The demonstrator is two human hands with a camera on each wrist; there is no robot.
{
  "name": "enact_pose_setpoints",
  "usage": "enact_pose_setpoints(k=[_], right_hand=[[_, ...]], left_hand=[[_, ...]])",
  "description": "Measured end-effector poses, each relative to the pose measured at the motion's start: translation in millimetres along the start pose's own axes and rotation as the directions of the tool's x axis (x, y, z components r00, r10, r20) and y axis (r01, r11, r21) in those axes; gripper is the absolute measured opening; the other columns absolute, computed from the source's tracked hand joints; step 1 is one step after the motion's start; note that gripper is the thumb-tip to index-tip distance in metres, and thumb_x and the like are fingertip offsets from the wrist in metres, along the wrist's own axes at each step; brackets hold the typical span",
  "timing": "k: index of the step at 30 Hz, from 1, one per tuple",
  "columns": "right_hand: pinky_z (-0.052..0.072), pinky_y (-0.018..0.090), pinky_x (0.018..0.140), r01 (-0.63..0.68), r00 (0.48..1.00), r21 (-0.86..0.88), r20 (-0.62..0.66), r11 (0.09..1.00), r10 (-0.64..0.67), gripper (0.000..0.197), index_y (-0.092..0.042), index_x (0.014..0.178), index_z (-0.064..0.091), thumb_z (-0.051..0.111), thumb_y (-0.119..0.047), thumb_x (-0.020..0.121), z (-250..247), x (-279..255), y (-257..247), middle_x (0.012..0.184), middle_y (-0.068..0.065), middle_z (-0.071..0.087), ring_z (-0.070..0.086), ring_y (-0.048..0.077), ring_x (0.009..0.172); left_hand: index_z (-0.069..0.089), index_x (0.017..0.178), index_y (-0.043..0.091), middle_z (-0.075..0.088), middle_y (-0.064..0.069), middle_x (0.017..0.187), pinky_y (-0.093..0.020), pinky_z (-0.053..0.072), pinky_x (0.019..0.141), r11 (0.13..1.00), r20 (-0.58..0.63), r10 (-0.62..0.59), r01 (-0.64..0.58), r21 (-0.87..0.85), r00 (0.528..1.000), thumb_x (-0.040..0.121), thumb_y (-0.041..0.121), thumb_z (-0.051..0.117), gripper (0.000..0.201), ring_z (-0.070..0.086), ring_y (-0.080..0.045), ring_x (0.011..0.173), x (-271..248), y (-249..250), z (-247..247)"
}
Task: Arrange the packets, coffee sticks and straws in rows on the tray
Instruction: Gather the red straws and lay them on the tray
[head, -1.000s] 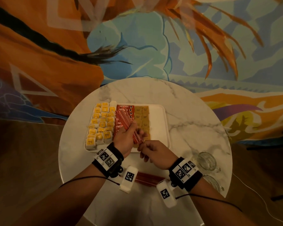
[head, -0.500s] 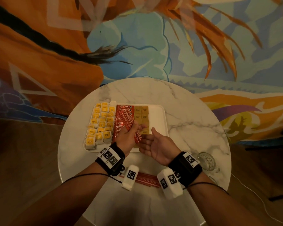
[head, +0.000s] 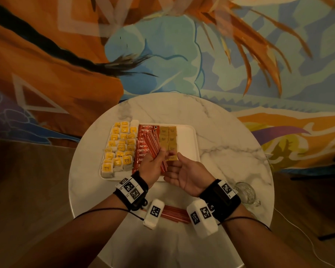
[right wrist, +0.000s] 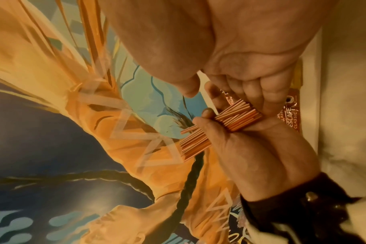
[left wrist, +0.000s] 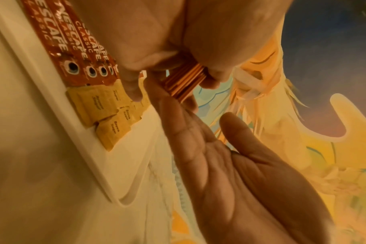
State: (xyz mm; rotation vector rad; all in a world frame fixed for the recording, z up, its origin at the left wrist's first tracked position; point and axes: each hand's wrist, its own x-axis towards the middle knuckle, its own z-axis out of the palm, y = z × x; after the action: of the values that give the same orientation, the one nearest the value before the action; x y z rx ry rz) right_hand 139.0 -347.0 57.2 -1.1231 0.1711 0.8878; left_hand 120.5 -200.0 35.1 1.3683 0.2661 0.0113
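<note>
While the person's left hand (head: 152, 167) grips a bundle of thin red-and-white striped straws (head: 155, 149) between thumb and curled fingers, the bundle slants up over the row of red Nescafé coffee sticks (head: 144, 146) on the white rectangular plastic tray (head: 188, 140). Beside it, the right hand (head: 184, 174) lies palm up with its fingers relaxed and spread, holding nothing, its fingertips just under the lower ends of the straws. From the left wrist view, that flat palm (left wrist: 230, 165) sits right below the straw ends (left wrist: 184, 80). Yellow tea bag packets (head: 119, 147) fill the tray's left part in rows, and small brown sugar packets (head: 168, 140) stand in two columns just right of the coffee sticks. More red straws (head: 174, 213) lie on the round white marble table (head: 230, 144) near the person's wrists, and a clear glass mug (head: 247, 193) stands at the table's right edge.
</note>
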Motion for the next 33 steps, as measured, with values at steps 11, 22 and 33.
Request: enact_pose_setpoints(k=[11,22,33], right_hand=[[0.048,0.016,0.09,0.363,0.897,-0.722,0.101,0.589,-0.429,0.021,-0.039,0.108,0.064,0.049,-0.025,0.104,8.6,-21.1,-45.3,0.103,-0.028,0.07,0.064,-0.008,0.104],[0.032,0.025,0.116,0.517,0.744,-0.855,0.467,-0.031,-0.479,0.049,-0.014,0.151,0.036,0.045,-0.025,0.105,41.3,-17.5,-68.9,0.154,0.005,0.042,0.04,0.012,0.139],[0.038,0.041,0.113,0.534,0.739,-0.822,0.567,-0.197,-0.364,0.046,-0.014,0.147,0.045,0.048,-0.024,0.102,46.1,-15.2,-72.9,0.149,0.004,0.05,0.045,0.019,0.138]], left_hand=[[0.052,0.083,0.01,0.045,-0.003,0.06,-0.032,0.05,0.051,0.992,0.089,-0.119,0.122,-0.023,0.989,0.104,0.028,0.047,0.029,0.05,-0.02,0.051,-11.3,-1.4,-13.3],[0.052,0.057,0.017,0.042,-0.003,0.046,-0.028,0.043,0.044,0.997,0.203,-0.068,0.074,-0.022,0.977,0.098,0.025,0.055,0.042,0.047,-0.019,0.04,-21.0,8.7,-5.6],[0.056,0.052,0.023,0.046,-0.008,0.049,-0.03,0.045,0.047,0.992,0.291,-0.115,0.092,0.091,0.95,0.091,0.018,0.055,0.04,0.05,-0.025,0.042,-22.2,13.8,-5.5]])
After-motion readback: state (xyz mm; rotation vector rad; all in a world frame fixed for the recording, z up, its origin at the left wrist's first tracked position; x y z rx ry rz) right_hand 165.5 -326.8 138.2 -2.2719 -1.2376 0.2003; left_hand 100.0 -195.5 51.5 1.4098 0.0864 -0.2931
